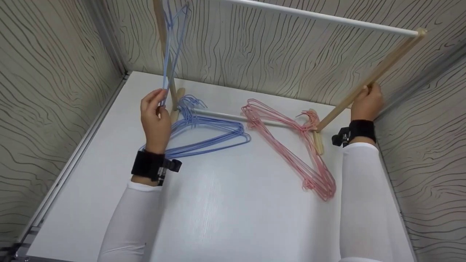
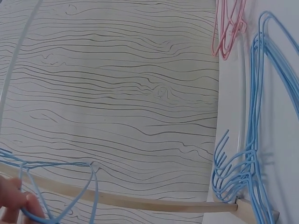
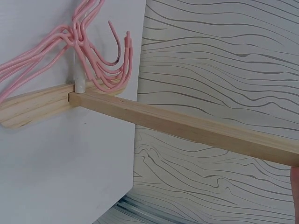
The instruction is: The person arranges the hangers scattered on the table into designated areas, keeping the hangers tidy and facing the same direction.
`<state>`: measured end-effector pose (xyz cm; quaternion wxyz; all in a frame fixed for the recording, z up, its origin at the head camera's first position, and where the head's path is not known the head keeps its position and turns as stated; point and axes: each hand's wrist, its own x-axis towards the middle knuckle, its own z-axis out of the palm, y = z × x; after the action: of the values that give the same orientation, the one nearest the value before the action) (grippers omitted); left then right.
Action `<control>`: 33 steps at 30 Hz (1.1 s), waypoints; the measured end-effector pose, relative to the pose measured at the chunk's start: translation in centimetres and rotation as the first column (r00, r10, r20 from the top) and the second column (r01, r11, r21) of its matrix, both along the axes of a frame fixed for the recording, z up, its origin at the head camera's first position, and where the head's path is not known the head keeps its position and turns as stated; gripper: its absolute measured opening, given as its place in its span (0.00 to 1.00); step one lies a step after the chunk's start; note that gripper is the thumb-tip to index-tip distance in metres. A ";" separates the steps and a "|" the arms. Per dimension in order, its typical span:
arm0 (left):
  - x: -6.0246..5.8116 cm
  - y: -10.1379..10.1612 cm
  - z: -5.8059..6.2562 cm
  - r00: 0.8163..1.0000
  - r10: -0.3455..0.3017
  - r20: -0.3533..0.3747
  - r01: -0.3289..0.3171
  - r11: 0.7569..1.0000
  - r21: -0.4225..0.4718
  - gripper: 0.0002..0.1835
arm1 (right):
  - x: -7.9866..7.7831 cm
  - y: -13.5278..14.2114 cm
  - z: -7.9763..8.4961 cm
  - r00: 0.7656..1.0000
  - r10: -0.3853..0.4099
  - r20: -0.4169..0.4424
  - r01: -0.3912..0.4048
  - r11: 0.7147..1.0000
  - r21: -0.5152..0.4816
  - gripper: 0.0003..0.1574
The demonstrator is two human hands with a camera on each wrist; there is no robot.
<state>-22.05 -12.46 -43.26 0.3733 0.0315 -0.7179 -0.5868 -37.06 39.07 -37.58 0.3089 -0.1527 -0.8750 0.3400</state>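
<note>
Grain-patterned walls [image 1: 291, 62] back the left hand [image 1: 154, 122], pinching raised blue hangers [image 1: 166, 60], and the right hand [image 1: 367, 103], gripping a rack post [image 1: 393, 60], its foot joint [image 3: 77, 99] plain only from the right wrist, pink hangers [image 1: 287, 159] lying within the tabletop's [image 1: 225, 207] edges with room in front.

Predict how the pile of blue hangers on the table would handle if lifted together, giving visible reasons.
The blue hangers would probably feel light, being thin open frames. They're likely fairly stiff: those in the left hand don't droop. They may snag on one another, since their hooks bunch together.
</note>
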 end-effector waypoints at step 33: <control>1.0 -3.6 -11.6 0.909 0.023 0.416 -0.005 0.999 -0.044 0.18 | -0.3 0.2 -0.2 1.000 -0.011 0.008 0.011 1.000 -0.022 0.23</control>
<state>-21.08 -16.09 -54.88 0.2163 0.1532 -0.7929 -0.5486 -37.35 39.23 -37.79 0.3057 -0.1623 -0.8715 0.3474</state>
